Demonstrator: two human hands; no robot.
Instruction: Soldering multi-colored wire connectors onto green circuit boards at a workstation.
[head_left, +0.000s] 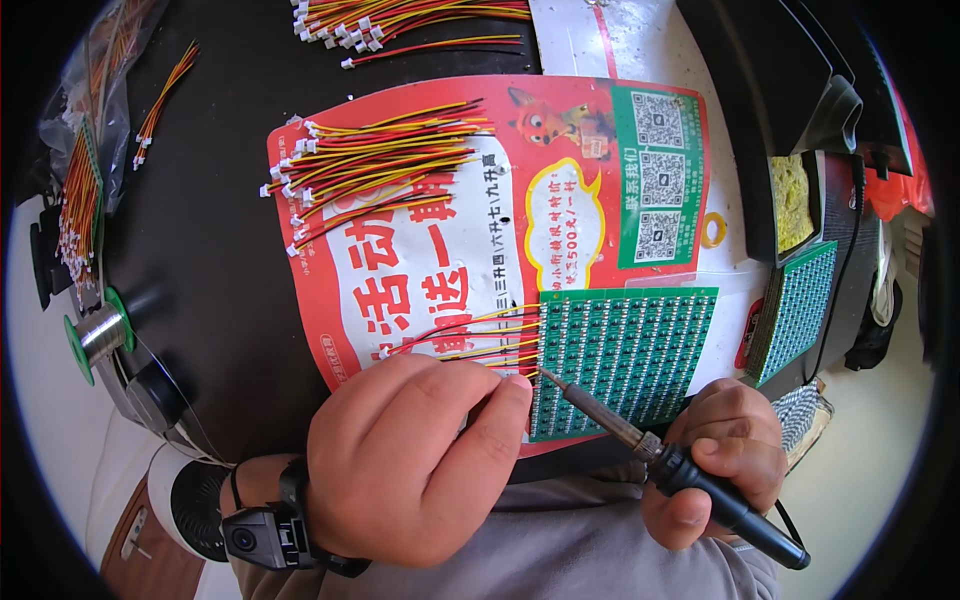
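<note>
**Hot tip v. close to L fingertips; lead slip + bridging = main risks**

Green PCB (625, 365) lies flat on the red-and-white sheet (515, 230), in front of me. Wire leads (465, 325) run to its L edge, close-set. Bridging risk, I judge: too much solder or a dragged tip could join neighbouring pads.

Soldering iron (665, 458): tip at the same edge, beside the leads; contact w/ pad or just above, can't tell. Shaft slants over the PCB's lower L part, so if my wrist drops, hot metal could touch the small components.

L hand (415, 455): thumb + index pinched, apparently on wire leads; exact contact hidden by my fingers. If the pinch twists, a lead could shift off its pad -> poor joint. Tip is just beside the fingertips: one slip R-to-L = burn, or scorched insulation.

R hand (725, 460): closed round the iron's handle. No clamp seen on PCB, so a push from either hand could skid it.

Further out: loose wire bundle (390, 160) on the sheet's upper L, well apart from tip. Solder spool (100, 332) far L; PCB stack (795, 310) and yellow sponge (792, 205) at R.
</note>
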